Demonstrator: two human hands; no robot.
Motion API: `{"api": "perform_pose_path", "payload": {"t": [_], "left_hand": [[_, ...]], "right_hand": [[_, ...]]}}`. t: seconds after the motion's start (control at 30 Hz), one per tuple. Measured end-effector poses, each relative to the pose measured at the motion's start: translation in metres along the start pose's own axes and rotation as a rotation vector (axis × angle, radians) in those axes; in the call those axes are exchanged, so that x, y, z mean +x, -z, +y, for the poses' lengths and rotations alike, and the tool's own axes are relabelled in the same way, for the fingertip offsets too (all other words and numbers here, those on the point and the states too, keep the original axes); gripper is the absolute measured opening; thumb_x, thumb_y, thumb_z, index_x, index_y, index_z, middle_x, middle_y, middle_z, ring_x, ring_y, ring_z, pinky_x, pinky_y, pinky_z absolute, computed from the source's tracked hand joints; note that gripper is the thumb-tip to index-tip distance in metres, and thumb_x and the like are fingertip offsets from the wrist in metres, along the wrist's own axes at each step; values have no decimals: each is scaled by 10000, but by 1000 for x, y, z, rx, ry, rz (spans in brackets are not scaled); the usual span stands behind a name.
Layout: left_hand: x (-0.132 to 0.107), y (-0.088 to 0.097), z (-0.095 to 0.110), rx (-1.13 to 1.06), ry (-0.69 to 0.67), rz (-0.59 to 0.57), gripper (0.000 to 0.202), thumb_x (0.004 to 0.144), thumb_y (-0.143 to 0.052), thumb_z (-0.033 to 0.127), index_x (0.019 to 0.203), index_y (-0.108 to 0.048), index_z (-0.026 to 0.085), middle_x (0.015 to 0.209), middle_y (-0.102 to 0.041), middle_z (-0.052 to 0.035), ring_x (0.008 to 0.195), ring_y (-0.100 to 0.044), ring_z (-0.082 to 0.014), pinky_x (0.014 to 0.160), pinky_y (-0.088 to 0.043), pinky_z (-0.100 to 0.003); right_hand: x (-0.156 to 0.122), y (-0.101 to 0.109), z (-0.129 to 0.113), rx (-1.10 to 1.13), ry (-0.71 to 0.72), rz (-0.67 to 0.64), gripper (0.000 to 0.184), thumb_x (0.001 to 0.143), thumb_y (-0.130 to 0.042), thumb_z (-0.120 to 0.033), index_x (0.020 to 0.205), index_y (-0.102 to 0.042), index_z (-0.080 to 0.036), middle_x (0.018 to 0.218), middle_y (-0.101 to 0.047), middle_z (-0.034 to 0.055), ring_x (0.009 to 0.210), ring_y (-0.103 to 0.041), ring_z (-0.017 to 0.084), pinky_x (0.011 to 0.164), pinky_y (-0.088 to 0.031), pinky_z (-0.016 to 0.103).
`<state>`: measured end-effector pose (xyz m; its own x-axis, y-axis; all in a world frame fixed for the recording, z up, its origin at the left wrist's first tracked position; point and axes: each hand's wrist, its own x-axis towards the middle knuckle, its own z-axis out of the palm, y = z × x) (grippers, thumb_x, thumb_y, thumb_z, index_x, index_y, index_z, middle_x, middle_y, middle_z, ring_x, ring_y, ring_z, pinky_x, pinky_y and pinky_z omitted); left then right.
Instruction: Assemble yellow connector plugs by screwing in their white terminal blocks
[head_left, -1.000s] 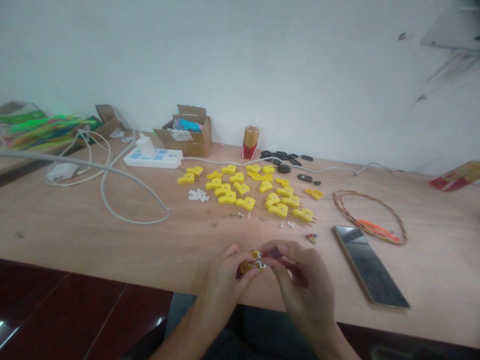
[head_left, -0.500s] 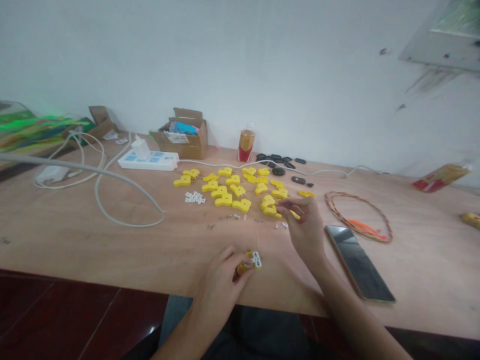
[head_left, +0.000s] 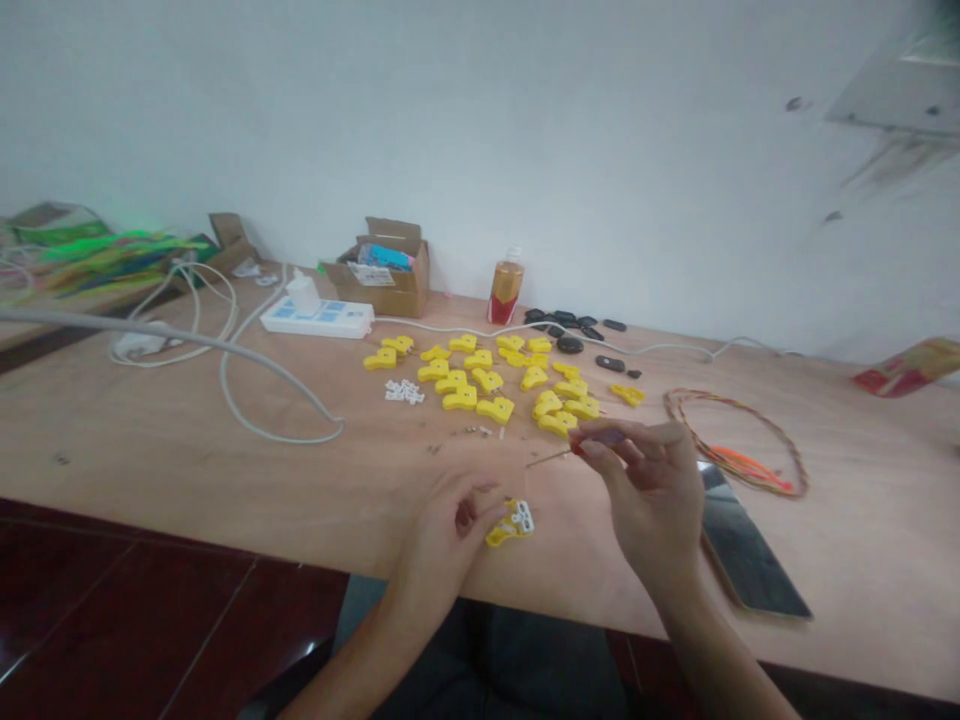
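My left hand rests near the table's front edge, its fingertips pinching a small yellow plug piece with a white insert. My right hand is raised a little to its right, fingers closed on a small screwdriver with a red handle; the thin shaft points left. Behind both hands lies a spread of several yellow plug pieces, a heap of small white parts and a few loose screws.
A phone lies face up by my right wrist, a coil of orange wire behind it. Farther back are a white power strip with grey cables, a cardboard box, a bottle and black parts.
My right hand left the yellow piece, reached out to the pile, and has come back holding the small screwdriver. My left hand has kept the yellow piece at the table edge.
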<state>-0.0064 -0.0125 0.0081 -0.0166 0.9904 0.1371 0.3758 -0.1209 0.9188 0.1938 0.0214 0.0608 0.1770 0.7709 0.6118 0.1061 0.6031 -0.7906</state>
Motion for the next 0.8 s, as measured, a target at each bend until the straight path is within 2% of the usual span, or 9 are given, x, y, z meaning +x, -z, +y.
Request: {"api": "perform_pose_path", "payload": {"t": [0.13,0.23,0.33,0.43,0.57,0.67,0.8], "left_hand": [[2,-2,4,1,-65,-41,230,858,-759,180,1080,-818,198,987,-758,-51,697,-650,-162,656,-552,-272],[0,-3,7,14,-90,-44,191,866,-769,167,1044,-834,188,940,-749,-49,704,-657,-163,649,-545,-258],[-2,-4,9,24,-119,-52,122,900,-750,167,964,-846,207,873,-750,-34,744,-688,-179,674,-543,-259],[-4,-4,11,31,-157,-57,136,929,-722,161,907,-843,219,874,-770,-33,810,-728,-194,729,-558,-266],[-5,-1,13,60,-220,-75,168,950,-689,148,913,-831,229,924,-797,-28,857,-754,-196,782,-584,-271],[-7,0,11,82,-270,-76,159,946,-699,134,915,-824,228,915,-797,-20,842,-755,-189,776,-586,-265],[-7,3,4,83,-293,-70,119,922,-756,125,893,-818,222,904,-792,-14,845,-757,-185,778,-579,-258]], "right_hand": [[-18,-2,-22,61,-25,25,295,882,-775,-65,1018,-621,-276,945,-814,-24,855,-806,177,789,-692,348],[-26,-2,-30,82,-39,22,297,893,-762,-51,1026,-627,-279,954,-816,-22,869,-808,173,798,-696,329],[-29,1,-32,100,-58,19,303,902,-754,-47,1035,-626,-286,965,-818,-30,871,-810,164,800,-697,308],[-31,3,-31,95,-66,5,303,904,-753,-38,1038,-632,-282,954,-819,-32,876,-810,161,791,-698,292],[-33,3,-32,123,-18,-70,354,904,-735,4,1071,-628,-289,967,-827,-37,866,-814,147,760,-693,254],[-36,1,-30,174,-12,-145,388,927,-678,42,1101,-624,-301,1037,-835,-38,929,-817,130,803,-689,237],[-40,1,-27,218,-40,-145,417,944,-625,65,1136,-627,-305,1118,-831,-34,994,-816,133,851,-697,261]]}}
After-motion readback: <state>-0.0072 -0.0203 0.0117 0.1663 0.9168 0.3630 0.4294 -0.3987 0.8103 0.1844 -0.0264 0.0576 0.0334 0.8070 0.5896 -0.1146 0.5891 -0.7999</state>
